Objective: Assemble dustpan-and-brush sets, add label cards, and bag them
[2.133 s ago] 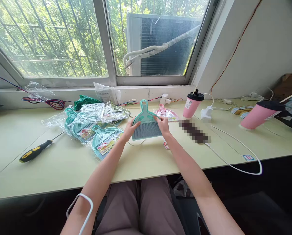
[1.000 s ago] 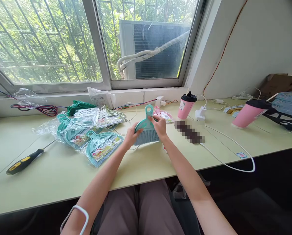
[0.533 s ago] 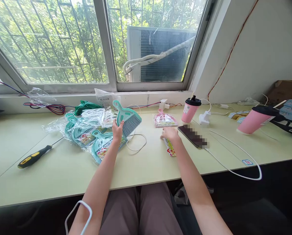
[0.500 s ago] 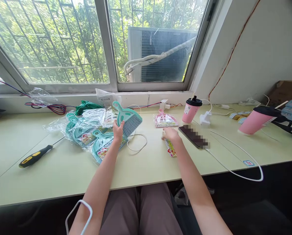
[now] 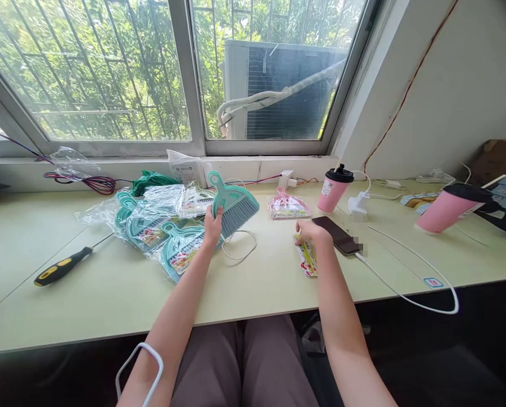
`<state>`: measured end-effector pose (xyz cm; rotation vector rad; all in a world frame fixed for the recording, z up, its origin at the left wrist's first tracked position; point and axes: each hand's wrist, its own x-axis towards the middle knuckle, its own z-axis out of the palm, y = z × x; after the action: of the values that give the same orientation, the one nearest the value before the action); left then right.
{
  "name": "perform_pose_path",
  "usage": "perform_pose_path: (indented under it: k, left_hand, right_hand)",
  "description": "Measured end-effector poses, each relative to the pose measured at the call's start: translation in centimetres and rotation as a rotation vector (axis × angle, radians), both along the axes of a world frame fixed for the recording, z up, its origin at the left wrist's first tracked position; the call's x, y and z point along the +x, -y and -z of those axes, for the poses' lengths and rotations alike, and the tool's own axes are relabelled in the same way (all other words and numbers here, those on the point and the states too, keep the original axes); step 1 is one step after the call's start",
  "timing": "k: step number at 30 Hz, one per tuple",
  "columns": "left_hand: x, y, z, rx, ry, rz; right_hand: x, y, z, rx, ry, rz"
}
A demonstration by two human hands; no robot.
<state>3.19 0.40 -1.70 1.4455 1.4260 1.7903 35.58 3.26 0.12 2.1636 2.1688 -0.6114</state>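
Observation:
My left hand [image 5: 213,226] is closed around the edge of a mint-green mini dustpan with its brush [image 5: 231,204], held tilted above the table with grey bristles facing right. To its left lie several wrapped green dustpan sets [image 5: 145,217] in clear plastic, one set [image 5: 180,249] nearest the table's front. My right hand [image 5: 314,232] pinches the upper end of a colourful printed card [image 5: 307,260], yellow with red patterns, low over the table. Part of the card is hidden by my wrist. Beyond that hand lies a pink dustpan set [image 5: 289,204] in clear plastic.
Right of my right hand lies a phone [image 5: 336,234] with a white cable [image 5: 405,299]. Pink cups [image 5: 334,189] with black lids stand further right. A black-and-yellow screwdriver [image 5: 64,267] lies at left. A thin cable loop [image 5: 240,249] rests mid-table, and a white charger [image 5: 358,204] sits near the wall.
My left hand has moved a little right with the green dustpan and brush. My right hand has shifted right with the printed card, closer to the phone.

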Motion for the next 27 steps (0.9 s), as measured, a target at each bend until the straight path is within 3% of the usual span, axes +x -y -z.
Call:
perform_pose_path:
  k: [5, 8, 10, 15, 20, 27]
  left_hand:
    - [-0.2, -0.2, 0.3, -0.004, 0.006, 0.017]
    - [0.0, -0.6, 0.6, -0.002, -0.009, 0.044]
    - [0.3, -0.7, 0.7, 0.011, -0.019, 0.069]
    - [1.7, -0.2, 0.5, 0.056, -0.033, 0.091]
    - [2.9, 0.9, 0.0, 0.038, -0.066, 0.096]
    - [3.5, 1.3, -0.1, 0.003, 0.017, 0.059]
  right_hand:
    - [-0.2, 0.6, -0.8, -0.038, -0.232, -0.113]
    - [-1.9, 1.5, -1.8, -0.13, -0.643, -0.335]
    - [-3.6, 2.0, -2.3, -0.087, -0.901, -0.433]
    - [-7.4, 1.7, -1.3, 0.169, -1.243, -0.298]
    - [-8.7, 1.1, 0.0, 0.33, -1.226, -0.269]
    - [-10.3, 2.3, 0.2, 0.991, -0.778, -0.153]
